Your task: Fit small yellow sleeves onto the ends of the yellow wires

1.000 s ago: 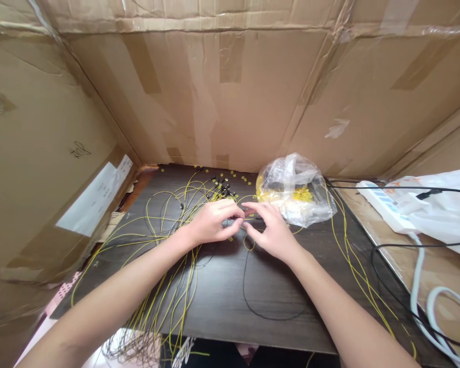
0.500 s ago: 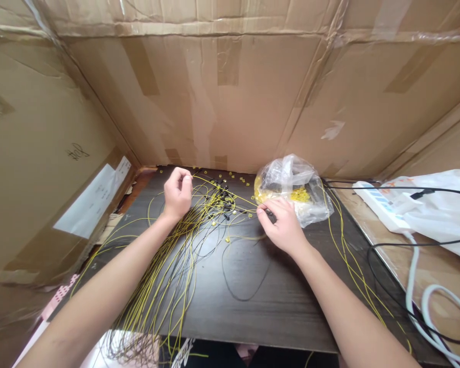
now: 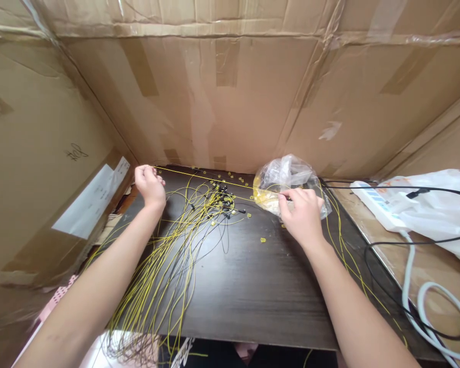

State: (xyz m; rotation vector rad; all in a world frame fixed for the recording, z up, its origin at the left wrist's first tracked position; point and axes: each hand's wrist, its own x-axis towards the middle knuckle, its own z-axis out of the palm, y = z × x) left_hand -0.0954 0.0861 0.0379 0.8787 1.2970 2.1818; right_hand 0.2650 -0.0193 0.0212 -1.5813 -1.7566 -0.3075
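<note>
A thin yellow wire [image 3: 214, 179] runs taut above the dark tabletop between my two hands. My left hand [image 3: 150, 185], at the far left of the table, is closed round one end of it. At the right, my right hand [image 3: 301, 210] pinches the wire between thumb and fingertips, just in front of a clear plastic bag [image 3: 287, 171]. Below the stretched wire lies a bundle of yellow and black wires [image 3: 164, 255], with small black pieces [image 3: 224, 197] at its far end. Small yellow tabs [image 3: 263, 239] are scattered around.
Cardboard walls [image 3: 199, 102] enclose the table [image 3: 253, 296] at the back and sides. Off the right edge lie a white power strip [image 3: 377, 207], a white plastic bag [image 3: 429, 197] and looped cables [image 3: 410, 271]. More yellow wires [image 3: 343, 235] trail along the right side.
My hands have spread apart, the left moving well left and the right somewhat right, and the wire between them is longer and straighter. A black loop on the table has drawn in.
</note>
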